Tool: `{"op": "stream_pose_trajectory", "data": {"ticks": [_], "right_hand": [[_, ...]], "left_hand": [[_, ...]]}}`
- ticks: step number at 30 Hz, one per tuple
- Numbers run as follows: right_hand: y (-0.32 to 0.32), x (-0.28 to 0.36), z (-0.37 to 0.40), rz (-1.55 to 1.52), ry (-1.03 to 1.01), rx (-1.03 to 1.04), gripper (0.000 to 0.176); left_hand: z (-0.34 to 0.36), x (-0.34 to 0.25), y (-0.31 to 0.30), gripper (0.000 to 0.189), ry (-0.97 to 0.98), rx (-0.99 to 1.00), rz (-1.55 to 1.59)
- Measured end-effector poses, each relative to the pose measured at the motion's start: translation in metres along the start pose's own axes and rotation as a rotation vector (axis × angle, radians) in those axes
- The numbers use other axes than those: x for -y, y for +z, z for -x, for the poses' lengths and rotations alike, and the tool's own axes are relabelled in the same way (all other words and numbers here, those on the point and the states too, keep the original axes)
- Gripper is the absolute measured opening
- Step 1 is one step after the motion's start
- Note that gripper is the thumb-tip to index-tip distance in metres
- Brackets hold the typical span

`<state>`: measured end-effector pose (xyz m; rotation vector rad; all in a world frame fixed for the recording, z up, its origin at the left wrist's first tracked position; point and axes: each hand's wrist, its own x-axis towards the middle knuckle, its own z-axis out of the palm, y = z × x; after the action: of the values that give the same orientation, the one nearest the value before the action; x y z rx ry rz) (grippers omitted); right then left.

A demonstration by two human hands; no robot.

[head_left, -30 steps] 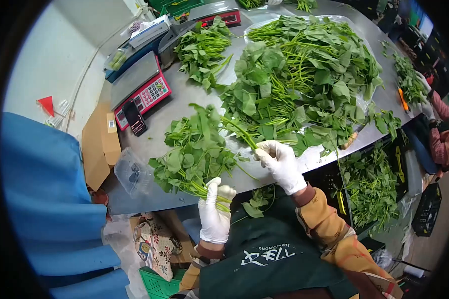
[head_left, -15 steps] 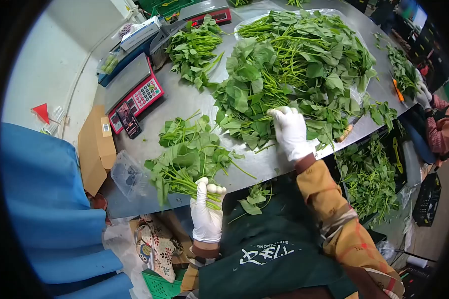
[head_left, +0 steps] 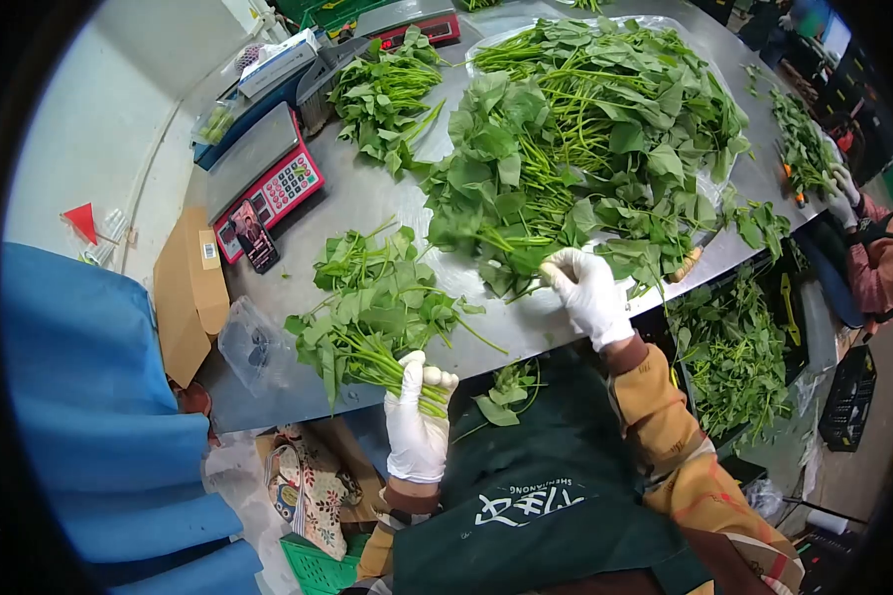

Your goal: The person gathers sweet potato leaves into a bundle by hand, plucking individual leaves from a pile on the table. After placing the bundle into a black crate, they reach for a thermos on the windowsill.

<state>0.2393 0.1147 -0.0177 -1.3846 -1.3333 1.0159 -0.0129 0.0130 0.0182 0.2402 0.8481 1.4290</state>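
My left hand (head_left: 417, 426), in a white glove, is closed around the stems of a bunch of leafy greens (head_left: 377, 332). The leaves of that bunch fan out over the table's near edge. My right hand (head_left: 590, 297), gloved too, pinches a leafy green stem (head_left: 511, 248) at the near side of the big heap of leafy greens (head_left: 615, 119). Leaves at the far end of this stem are blurred. A loose leafy sprig (head_left: 508, 397) lies on my dark green apron (head_left: 556, 446).
At the left stand a red scale (head_left: 278, 193), a phone (head_left: 253, 238), a clear plastic box (head_left: 253, 342) and a cardboard box (head_left: 193, 297). Another pile of greens (head_left: 387, 99) lies behind. A crate of greens (head_left: 734, 357) is below right. A co-worker's gloved hands (head_left: 841, 193) handle greens at far right.
My right hand has drawn back slightly toward me, and a stem now shows in its pinch. My left hand keeps its bunch nearly still. The co-worker's hands have shifted over the greens.
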Motion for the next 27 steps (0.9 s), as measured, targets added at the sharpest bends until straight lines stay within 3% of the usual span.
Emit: {"op": "stream_pose_trajectory", "data": {"ticks": [2, 4, 7, 11, 14, 17, 19, 22, 24, 27], "right_hand": [[0.016, 0.017, 0.014, -0.436, 0.064, -0.039, 0.015], [0.027, 0.022, 0.024, -0.550, 0.027, -0.081, 0.018], [0.042, 0.010, 0.031, -0.704, 0.241, -0.089, 0.024], [0.049, 0.009, 0.042, -1.003, 0.298, -0.010, 0.031], [0.045, 0.014, 0.046, -1.060, 0.325, 0.075, 0.032], [0.048, 0.017, 0.051, -1.005, 0.297, 0.152, 0.032], [0.050, 0.032, 0.057, -0.762, 0.291, 0.259, 0.030], [0.063, 0.050, 0.071, -0.597, 0.258, 0.441, 0.022], [0.069, 0.054, 0.079, -0.634, 0.286, 0.528, 0.022], [0.070, 0.052, 0.082, -0.470, 0.143, 0.429, 0.020]], "left_hand": [[0.005, 0.003, 0.001, 0.017, -0.008, -0.008, -0.006], [0.006, 0.003, 0.007, 0.016, -0.007, -0.009, -0.016], [0.007, 0.004, 0.010, 0.016, -0.014, 0.004, -0.027], [0.007, 0.004, 0.008, 0.016, -0.015, 0.012, -0.014], [0.007, 0.005, 0.009, 0.016, -0.009, 0.004, -0.011], [0.007, 0.007, 0.016, 0.016, -0.009, -0.031, -0.051], [0.011, 0.006, 0.030, 0.018, -0.017, -0.092, -0.136], [0.006, 0.013, 0.017, 0.025, 0.047, 0.104, -0.220], [0.006, 0.012, 0.021, 0.028, 0.042, 0.101, -0.233], [0.005, 0.010, 0.020, 0.027, 0.058, 0.091, -0.269]]}}
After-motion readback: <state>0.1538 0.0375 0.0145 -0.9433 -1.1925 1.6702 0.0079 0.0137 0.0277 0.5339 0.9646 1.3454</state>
